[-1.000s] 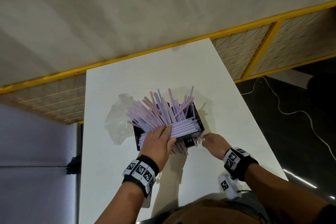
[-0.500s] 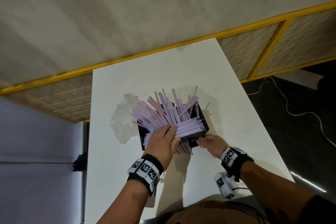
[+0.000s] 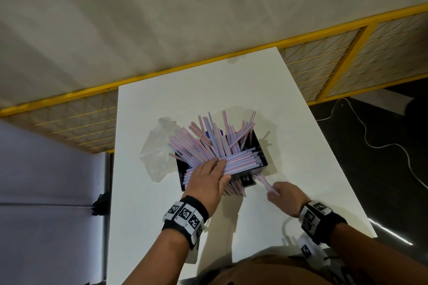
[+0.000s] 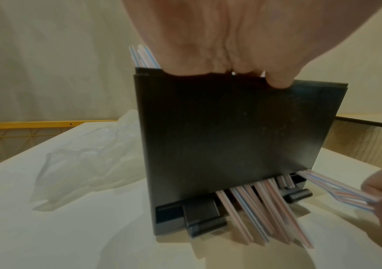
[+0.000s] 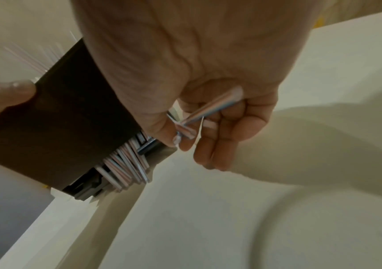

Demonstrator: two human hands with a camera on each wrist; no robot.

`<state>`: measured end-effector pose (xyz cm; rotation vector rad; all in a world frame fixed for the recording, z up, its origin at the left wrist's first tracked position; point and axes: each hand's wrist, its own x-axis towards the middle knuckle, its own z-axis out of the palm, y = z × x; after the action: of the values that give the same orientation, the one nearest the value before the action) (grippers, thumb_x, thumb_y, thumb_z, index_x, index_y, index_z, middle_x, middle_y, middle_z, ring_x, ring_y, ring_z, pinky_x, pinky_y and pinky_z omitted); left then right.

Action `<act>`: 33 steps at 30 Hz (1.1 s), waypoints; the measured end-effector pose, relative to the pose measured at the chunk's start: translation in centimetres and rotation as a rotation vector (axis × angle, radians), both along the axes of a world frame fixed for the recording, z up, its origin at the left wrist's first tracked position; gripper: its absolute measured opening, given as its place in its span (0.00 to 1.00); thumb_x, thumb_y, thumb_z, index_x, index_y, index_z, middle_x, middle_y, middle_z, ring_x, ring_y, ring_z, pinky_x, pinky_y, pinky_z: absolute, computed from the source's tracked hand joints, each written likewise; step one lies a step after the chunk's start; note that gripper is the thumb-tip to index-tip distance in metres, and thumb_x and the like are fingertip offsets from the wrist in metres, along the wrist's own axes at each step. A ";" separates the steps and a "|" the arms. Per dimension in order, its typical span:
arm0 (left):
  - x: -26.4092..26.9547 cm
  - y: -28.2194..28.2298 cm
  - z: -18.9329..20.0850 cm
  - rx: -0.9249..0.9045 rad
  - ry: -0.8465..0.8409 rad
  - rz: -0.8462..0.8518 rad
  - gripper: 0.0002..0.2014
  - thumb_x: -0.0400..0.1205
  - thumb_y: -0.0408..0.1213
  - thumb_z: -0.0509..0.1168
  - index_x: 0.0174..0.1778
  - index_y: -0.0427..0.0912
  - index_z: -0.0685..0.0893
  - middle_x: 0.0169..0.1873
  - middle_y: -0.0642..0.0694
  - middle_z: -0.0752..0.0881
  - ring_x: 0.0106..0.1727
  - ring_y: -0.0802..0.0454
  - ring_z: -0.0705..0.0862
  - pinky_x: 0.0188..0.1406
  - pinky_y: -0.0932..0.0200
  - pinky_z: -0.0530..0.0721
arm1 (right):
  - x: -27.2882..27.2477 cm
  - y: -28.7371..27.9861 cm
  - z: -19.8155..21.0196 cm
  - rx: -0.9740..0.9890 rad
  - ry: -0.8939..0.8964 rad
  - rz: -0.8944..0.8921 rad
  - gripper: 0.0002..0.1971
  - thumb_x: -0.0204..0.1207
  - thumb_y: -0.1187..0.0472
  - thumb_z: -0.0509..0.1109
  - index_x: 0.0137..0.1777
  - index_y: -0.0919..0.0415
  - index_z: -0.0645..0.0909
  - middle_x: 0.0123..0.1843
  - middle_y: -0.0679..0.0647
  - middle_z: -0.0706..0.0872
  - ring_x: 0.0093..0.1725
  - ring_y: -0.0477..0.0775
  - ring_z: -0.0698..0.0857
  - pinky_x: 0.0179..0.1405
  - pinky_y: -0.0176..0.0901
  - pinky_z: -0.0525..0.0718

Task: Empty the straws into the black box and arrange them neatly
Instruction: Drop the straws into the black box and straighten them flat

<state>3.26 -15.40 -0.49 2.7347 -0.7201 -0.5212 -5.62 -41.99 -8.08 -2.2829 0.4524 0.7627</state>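
From the head view we saw the straws (image 3: 215,146) heaped in the black box (image 3: 260,146) on the white surface (image 3: 266,90), too many to count; some lay crosswise, others fanned away from us. Only the left wrist view showed the slot at the box's foot, where several straws poked out toward us. Our left hand (image 3: 206,183) rested flat-fingered on the pile. Our right hand (image 3: 284,194) pinched a few straws (image 4: 337,189) at the box's near right corner. One clear bag (image 3: 155,152) lay left of the one box.
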 end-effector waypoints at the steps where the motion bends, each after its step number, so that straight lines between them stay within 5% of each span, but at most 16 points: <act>1: 0.0 0.1 0.0 -0.002 0.005 0.001 0.29 0.91 0.58 0.43 0.88 0.52 0.62 0.85 0.47 0.67 0.84 0.45 0.63 0.86 0.49 0.58 | 0.5 0.2 0.0 -0.023 0.016 -0.015 0.12 0.78 0.50 0.68 0.39 0.57 0.75 0.38 0.50 0.82 0.36 0.52 0.79 0.37 0.47 0.76; 7: 0.1 0.0 0.2 -0.013 0.005 0.002 0.28 0.92 0.57 0.46 0.88 0.52 0.62 0.85 0.46 0.66 0.85 0.45 0.62 0.87 0.50 0.56 | 3.8 2.2 1.0 -0.149 -0.055 -0.029 0.18 0.75 0.41 0.71 0.59 0.51 0.82 0.53 0.54 0.88 0.54 0.62 0.88 0.53 0.49 0.86; 12: 0.1 -0.1 0.3 -0.018 0.008 0.009 0.28 0.92 0.57 0.46 0.88 0.52 0.62 0.86 0.47 0.66 0.85 0.46 0.62 0.87 0.50 0.56 | 4.7 2.0 1.1 -0.166 -0.069 0.030 0.14 0.84 0.44 0.67 0.59 0.50 0.88 0.56 0.57 0.89 0.58 0.62 0.88 0.58 0.49 0.87; 17: 0.1 -0.1 0.3 -0.020 -0.006 0.012 0.28 0.92 0.57 0.46 0.88 0.52 0.63 0.85 0.47 0.67 0.84 0.46 0.63 0.86 0.50 0.57 | 2.9 1.4 0.6 -0.246 -0.008 0.285 0.19 0.93 0.50 0.50 0.70 0.58 0.76 0.69 0.57 0.84 0.68 0.61 0.83 0.66 0.50 0.77; 26: 0.1 -0.1 0.7 -0.058 0.018 0.030 0.28 0.92 0.56 0.50 0.88 0.52 0.63 0.85 0.48 0.67 0.84 0.45 0.63 0.86 0.49 0.59 | -3.2 -2.3 4.8 -0.316 0.073 0.608 0.16 0.92 0.54 0.51 0.64 0.58 0.78 0.62 0.55 0.87 0.58 0.61 0.86 0.60 0.55 0.83; 30: 0.5 0.6 1.7 -0.317 0.168 0.137 0.29 0.90 0.58 0.54 0.87 0.53 0.65 0.83 0.50 0.69 0.84 0.51 0.65 0.84 0.52 0.63 | -3.5 -3.2 9.8 -0.285 -0.056 0.657 0.13 0.90 0.46 0.53 0.58 0.49 0.76 0.52 0.49 0.88 0.49 0.55 0.86 0.52 0.49 0.83; 33: 0.7 1.7 2.8 -0.469 0.084 0.241 0.26 0.89 0.58 0.51 0.79 0.52 0.77 0.73 0.53 0.81 0.75 0.56 0.76 0.77 0.58 0.71 | -2.1 -2.1 14.3 -0.329 -0.200 0.748 0.15 0.90 0.42 0.51 0.60 0.46 0.75 0.52 0.47 0.86 0.50 0.54 0.84 0.52 0.47 0.79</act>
<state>4.00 -13.75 2.27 2.3022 -0.4179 -0.3558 -7.72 -44.12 6.19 -2.8293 -0.4362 0.8306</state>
